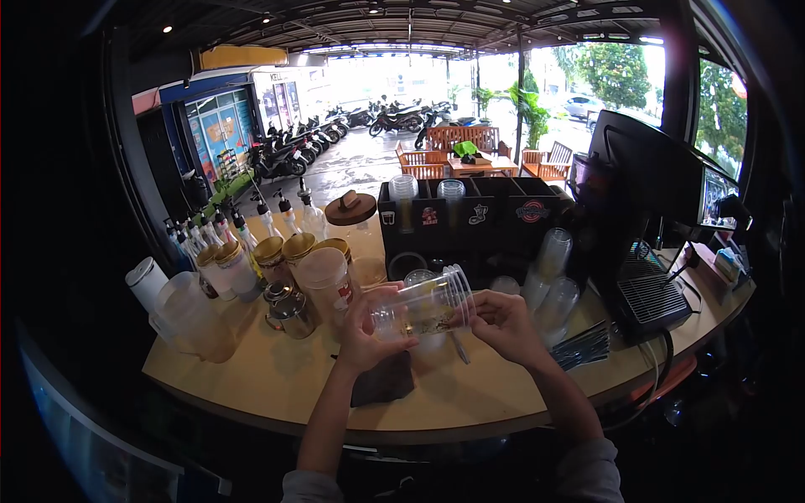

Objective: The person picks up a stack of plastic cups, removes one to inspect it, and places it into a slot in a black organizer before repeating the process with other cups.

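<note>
A short stack of clear plastic cups (423, 303) lies sideways in the air above the counter, held between both hands. My left hand (367, 335) wraps round the base end, thumb along the underside. At the rim end, the fingers of my right hand (501, 325) pinch the edges, where several rims show close together. Below the cups a dark folded cloth (384, 381) rests on the wooden counter (277, 394). Just right of the cloth lies a thin metal utensil (460, 349), partly hidden by the cups.
A clear pitcher (189, 318), a metal pot (291, 312), gold-lidded jars (268, 251) and pump bottles (288, 214) crowd the left. A black cup organizer (503, 205) stands behind. Upturned cup stacks (553, 260), plastic-wrapped items (580, 345) and a black machine with a grate (654, 289) are right.
</note>
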Tool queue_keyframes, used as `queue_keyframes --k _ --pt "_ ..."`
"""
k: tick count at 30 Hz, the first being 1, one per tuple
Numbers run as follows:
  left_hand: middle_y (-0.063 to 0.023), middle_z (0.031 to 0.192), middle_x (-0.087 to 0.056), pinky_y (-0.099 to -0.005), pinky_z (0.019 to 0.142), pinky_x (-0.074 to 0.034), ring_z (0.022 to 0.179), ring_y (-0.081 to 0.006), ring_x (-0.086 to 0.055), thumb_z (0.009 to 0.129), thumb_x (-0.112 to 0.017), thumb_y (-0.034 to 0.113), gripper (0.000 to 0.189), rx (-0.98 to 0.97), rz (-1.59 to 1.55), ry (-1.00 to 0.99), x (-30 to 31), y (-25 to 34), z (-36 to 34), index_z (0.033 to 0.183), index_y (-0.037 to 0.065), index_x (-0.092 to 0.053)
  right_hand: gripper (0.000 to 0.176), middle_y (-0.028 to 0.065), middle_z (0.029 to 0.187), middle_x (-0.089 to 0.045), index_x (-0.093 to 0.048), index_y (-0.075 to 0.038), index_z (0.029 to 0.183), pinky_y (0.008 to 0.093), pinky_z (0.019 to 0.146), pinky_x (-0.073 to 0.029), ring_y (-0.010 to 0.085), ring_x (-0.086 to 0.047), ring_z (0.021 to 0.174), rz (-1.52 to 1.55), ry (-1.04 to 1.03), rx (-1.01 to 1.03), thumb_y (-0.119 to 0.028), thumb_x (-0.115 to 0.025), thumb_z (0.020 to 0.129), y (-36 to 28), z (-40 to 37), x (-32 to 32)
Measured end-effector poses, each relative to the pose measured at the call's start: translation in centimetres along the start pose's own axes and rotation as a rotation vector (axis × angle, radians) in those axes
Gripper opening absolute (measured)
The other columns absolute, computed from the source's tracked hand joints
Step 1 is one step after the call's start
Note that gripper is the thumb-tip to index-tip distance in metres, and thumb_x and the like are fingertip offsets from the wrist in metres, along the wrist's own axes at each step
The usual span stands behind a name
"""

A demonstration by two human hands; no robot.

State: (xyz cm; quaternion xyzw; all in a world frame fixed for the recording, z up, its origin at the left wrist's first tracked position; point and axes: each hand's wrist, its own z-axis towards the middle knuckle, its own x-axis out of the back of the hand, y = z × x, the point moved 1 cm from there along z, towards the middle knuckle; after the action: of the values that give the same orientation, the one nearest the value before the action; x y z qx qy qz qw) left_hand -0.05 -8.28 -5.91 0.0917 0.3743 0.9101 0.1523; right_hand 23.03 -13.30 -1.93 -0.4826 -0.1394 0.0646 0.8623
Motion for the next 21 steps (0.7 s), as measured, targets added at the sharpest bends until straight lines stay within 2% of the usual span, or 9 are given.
queue_keyframes --k 4,6,8,11,14,17,18,20,21 --pt "-0.0125 0.13 -0.047 -0.0388 0.101 -0.042 0.121 -0.0234 -0.046 0.056 -0.085 0.002 0.077 0.044 0.016 0.014 0.2 -0.2 -0.3 0.122 0.006 -0.045 0.013 0.0127 0.09 -0.066 -0.057 0.007 0.098 0.0265 0.08 -0.053 0.0166 -0.066 0.089 -0.055 0.056 0.01 -0.001 -0.051 0.089 -0.2 0.0 -0.3" --pt "-0.0128 0.129 -0.047 -0.0377 0.099 -0.044 0.12 -0.0225 -0.047 0.057 -0.084 0.002 0.075 0.03 0.024 0.023 0.3 -0.3 -0.4 0.121 0.005 -0.046 0.013 0.0125 0.089 -0.066 -0.056 0.007 0.098 0.026 0.079 -0.053 0.0163 -0.066 0.088 -0.102 0.059 0.04 -0.003 -0.051 0.09 -0.5 0.0 -0.5" --pt "-0.0131 0.129 -0.048 -0.0365 0.097 -0.046 0.119 -0.0215 -0.049 0.058 -0.084 0.002 0.073 0.016 0.029 0.032 0.1 -0.2 -0.4 0.121 0.004 -0.047 0.012 0.011 0.082 -0.065 -0.052 0.006 0.096 0.0257 0.072 -0.053 0.0142 -0.066 0.082 -0.222 0.12 0.079 -0.005 -0.051 0.091 -0.7 0.1 -0.7" --pt "-0.013 0.131 -0.047 -0.0391 0.101 -0.041 0.119 -0.0246 -0.049 0.061 -0.083 0.005 0.074 0.111 -0.054 0.05 -0.4 0.1 -0.6 0.124 0.005 -0.044 0.011 0.0094 0.074 -0.062 -0.05 0.005 0.094 0.0262 0.066 -0.053 0.0127 -0.065 0.074 -0.312 0.2 0.101 -0.006 -0.051 0.092 -0.8 0.4 -0.9" --pt "-0.0131 0.13 -0.048 -0.0389 0.1 -0.042 0.119 -0.0246 -0.05 0.063 -0.082 0.007 0.072 0.122 -0.052 0.054 -0.6 0.2 -0.6 0.125 0.004 -0.044 0.01 0.008 0.07 -0.06 -0.048 0.003 0.092 0.0263 0.062 -0.051 0.0118 -0.064 0.069 -0.431 0.262 0.134 -0.007 -0.05 0.092 -0.8 0.5 -1.1" --pt "-0.0134 0.13 -0.048 -0.0384 0.1 -0.042 0.118 -0.0243 -0.051 0.064 -0.081 0.007 0.072 0.126 -0.075 0.067 -0.1 0.3 -0.5 0.126 0.004 -0.045 0.005 0.0082 0.078 -0.062 -0.046 0.002 0.092 0.0273 0.074 -0.051 0.0122 -0.064 0.08 -0.39 0.207 0.04 -0.003 -0.045 0.093 -1.2 0.3 -0.9" --pt "-0.013 0.13 -0.048 -0.0374 0.1 -0.042 0.116 -0.0237 -0.052 0.064 -0.081 0.008 0.071 0.134 -0.113 0.087 0.1 0.4 -0.6 0.125 0.003 -0.046 0.005 0.0082 0.078 -0.062 -0.046 0.002 0.092 0.0273 0.074 -0.051 0.0122 -0.064 0.08 -0.39 0.207 0.041 -0.003 -0.045 0.093 -0.9 0.3 -0.6" --pt "-0.0126 0.129 -0.048 -0.0365 0.099 -0.042 0.114 -0.0232 -0.053 0.065 -0.081 0.01 0.07 0.143 -0.15 0.107 0.3 0.5 -0.6 0.125 0.003 -0.047 0.014 0.012 0.092 -0.064 -0.049 0.004 0.104 0.0292 0.076 -0.052 0.0149 -0.063 0.085 -0.146 0.197 0.023 -0.002 -0.045 0.092 -0.1 0.6 0.1" --pt "-0.0127 0.125 -0.051 -0.0356 0.096 -0.045 0.112 -0.0219 -0.054 0.067 -0.08 0.007 0.067 0.13 -0.09 0.102 0.3 0.5 -0.6 0.124 0.001 -0.046 0.014 0.012 0.092 -0.064 -0.049 0.004 0.104 0.0292 0.076 -0.052 0.0149 -0.063 0.085 -0.145 0.198 0.021 -0.002 -0.045 0.092 0.0 0.8 0.0"
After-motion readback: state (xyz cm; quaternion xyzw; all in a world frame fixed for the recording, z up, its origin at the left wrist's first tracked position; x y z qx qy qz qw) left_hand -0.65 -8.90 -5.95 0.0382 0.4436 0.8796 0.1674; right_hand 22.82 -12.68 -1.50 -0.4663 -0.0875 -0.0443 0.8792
